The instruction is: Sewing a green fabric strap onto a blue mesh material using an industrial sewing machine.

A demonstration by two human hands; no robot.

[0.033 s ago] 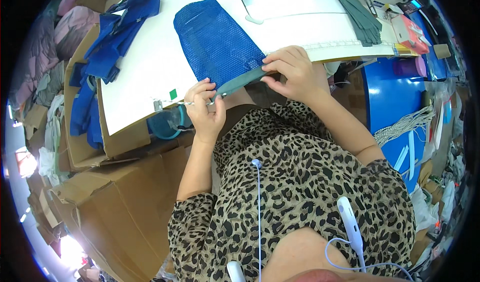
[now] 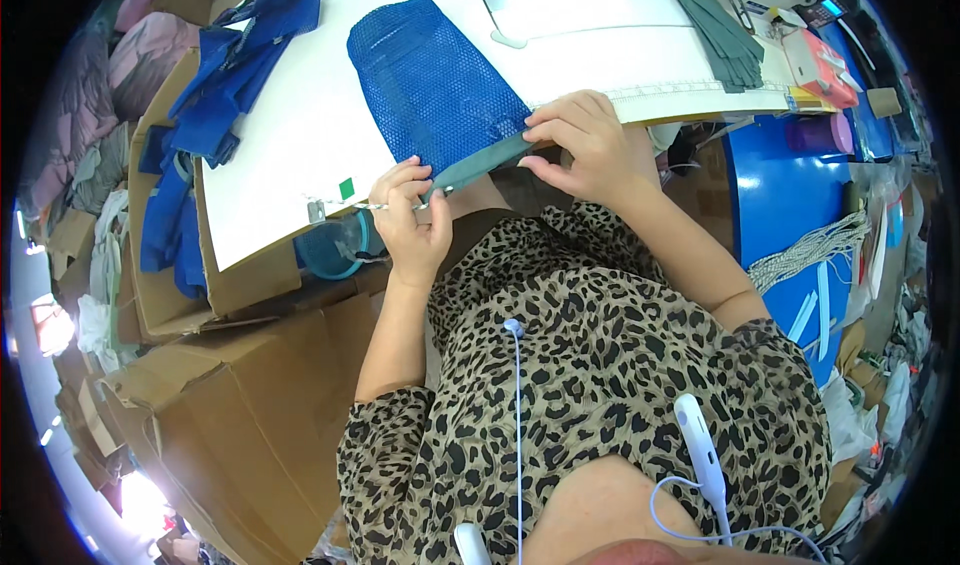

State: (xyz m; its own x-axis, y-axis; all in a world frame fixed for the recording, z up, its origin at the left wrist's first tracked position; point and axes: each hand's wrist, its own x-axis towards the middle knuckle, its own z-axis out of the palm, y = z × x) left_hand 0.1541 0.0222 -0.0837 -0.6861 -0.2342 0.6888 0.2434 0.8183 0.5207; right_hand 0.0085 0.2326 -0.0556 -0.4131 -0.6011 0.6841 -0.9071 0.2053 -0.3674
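Note:
A blue mesh bag (image 2: 425, 80) lies on the white table, its near edge trimmed with a grey-green fabric band (image 2: 485, 162). My left hand (image 2: 408, 215) is closed at the band's left end, pinching a thin black-and-white cord (image 2: 375, 207) whose tip shows by the thumb. The cord runs left to a small clear clip (image 2: 316, 211) at the table edge. At the band's right end, my right hand (image 2: 590, 150) grips the bag's corner between fingers and thumb. What lies under the fingertips is partly hidden.
A sewing machine bed (image 2: 590, 5) is set into the white table (image 2: 290, 155). Blue mesh pieces (image 2: 215, 105) hang over a cardboard box at left. Grey-green strips (image 2: 715, 35) lie at the far right, beyond a ruler (image 2: 680, 89). A blue surface (image 2: 755, 185) at right holds coiled cord (image 2: 815, 250).
My right thumb has shifted slightly down and left, a little away from the index finger. The bag and my left hand look the same.

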